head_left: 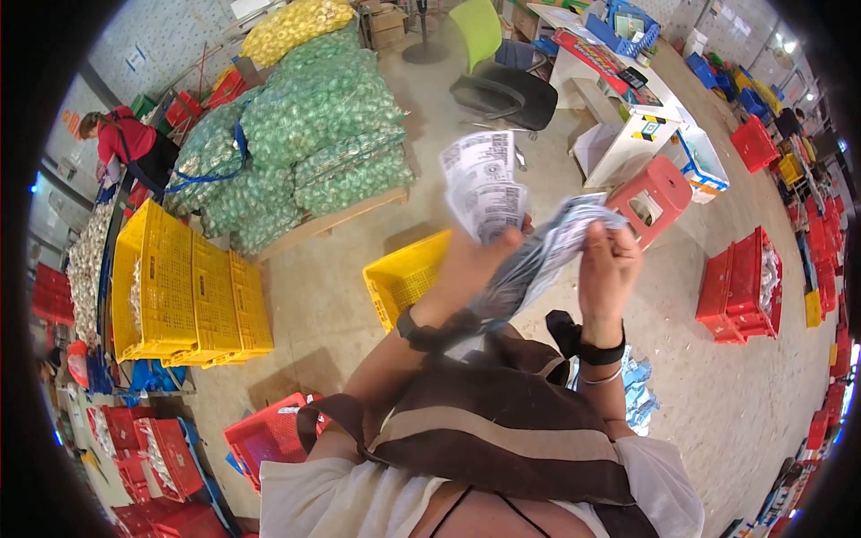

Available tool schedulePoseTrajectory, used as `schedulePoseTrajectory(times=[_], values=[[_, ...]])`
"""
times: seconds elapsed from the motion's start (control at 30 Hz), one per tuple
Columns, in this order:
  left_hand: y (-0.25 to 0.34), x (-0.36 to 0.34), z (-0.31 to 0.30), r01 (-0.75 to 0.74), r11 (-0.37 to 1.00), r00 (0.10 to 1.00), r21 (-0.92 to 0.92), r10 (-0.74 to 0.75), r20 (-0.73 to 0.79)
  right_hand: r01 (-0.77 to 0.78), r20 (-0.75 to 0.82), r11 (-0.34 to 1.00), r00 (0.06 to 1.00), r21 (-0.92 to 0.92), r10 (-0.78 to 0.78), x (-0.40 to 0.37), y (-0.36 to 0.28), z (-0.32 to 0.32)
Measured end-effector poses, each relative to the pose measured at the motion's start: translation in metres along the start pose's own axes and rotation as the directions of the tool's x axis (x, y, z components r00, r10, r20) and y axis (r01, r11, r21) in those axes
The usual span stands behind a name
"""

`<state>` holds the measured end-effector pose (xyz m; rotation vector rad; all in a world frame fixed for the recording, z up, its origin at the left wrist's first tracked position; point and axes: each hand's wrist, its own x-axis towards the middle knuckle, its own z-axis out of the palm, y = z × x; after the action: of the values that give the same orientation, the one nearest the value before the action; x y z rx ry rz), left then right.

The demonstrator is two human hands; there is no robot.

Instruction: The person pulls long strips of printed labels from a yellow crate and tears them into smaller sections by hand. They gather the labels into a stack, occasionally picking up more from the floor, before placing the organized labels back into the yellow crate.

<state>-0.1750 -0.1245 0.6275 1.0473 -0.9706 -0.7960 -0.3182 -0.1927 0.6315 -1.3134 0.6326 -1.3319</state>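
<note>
My left hand, partly blurred, is closed around a strip of white printed labels that fans out above its fingers. Between my two hands hangs a bundle of bluish, shiny plastic bags, its lower part reaching down to my left wrist. The fingers of my right hand are pinched on the bundle's upper right edge. Both wrists carry dark bands. Just beyond my left forearm stands a yellow crate on the floor, and a red plastic stool is past my right hand.
Stacked yellow crates stand at left, before green net sacks on a pallet. A red crate sits at lower left, red crates at right. Bluish plastic lies by my right side. Behind are an office chair and a person.
</note>
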Motion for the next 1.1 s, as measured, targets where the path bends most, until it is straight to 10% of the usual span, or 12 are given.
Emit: schedulePoseTrajectory(times=[0.07,0.4,1.1], values=[[0.008,0.003,-0.004,0.116,0.946,0.993,-0.303,-0.122,-0.003,0.109,-0.044,0.966,0.994,0.235,-0.101,0.006,-0.009,-0.009],[-0.007,0.007,-0.005,0.046,0.994,0.983,-0.098,-0.062,-0.173,-0.049,0.133,0.957,0.991,0.287,0.01,-0.012,-0.005,0.004],[-0.007,0.006,-0.001,0.1,0.981,0.975,-0.166,-0.129,-0.179,0.108,0.313,0.991,0.946,-0.075,-0.08,-0.024,-0.014,0.014]])
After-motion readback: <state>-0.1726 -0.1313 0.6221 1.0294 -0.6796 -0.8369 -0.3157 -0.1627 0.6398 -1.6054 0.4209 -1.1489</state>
